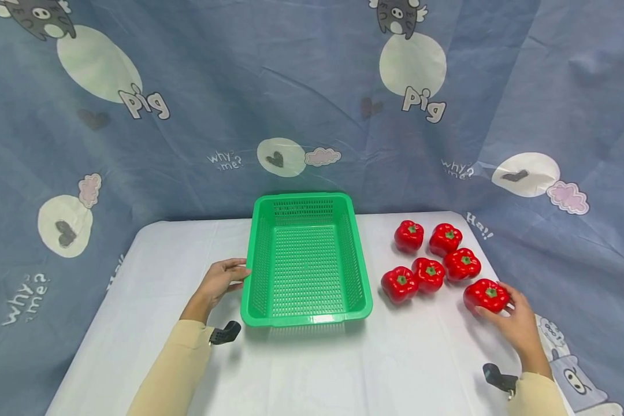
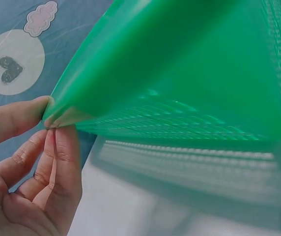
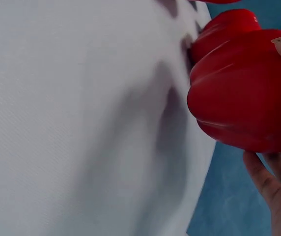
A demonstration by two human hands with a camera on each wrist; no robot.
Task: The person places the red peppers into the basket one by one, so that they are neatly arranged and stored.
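Observation:
A green plastic basket (image 1: pixel 307 263) with perforated walls stands on the white table, and nothing lies inside it. At its left rim my left hand (image 1: pixel 223 283) pinches the edge between thumb and fingers, which the left wrist view shows close up. On the right side, my right hand (image 1: pixel 520 323) grips a red bell pepper (image 1: pixel 486 296) with a green stem, thumb on the near side and fingers around the far right side. The right wrist view shows this bell pepper (image 3: pixel 243 93) large, with fingertips beneath it and its shadow on the cloth.
Several other red bell peppers (image 1: pixel 429 274) sit in a loose cluster between the basket and my right hand. The white tabletop (image 1: pixel 301 370) runs beneath everything. A blue printed curtain (image 1: pixel 312 104) hangs behind the table and at both sides.

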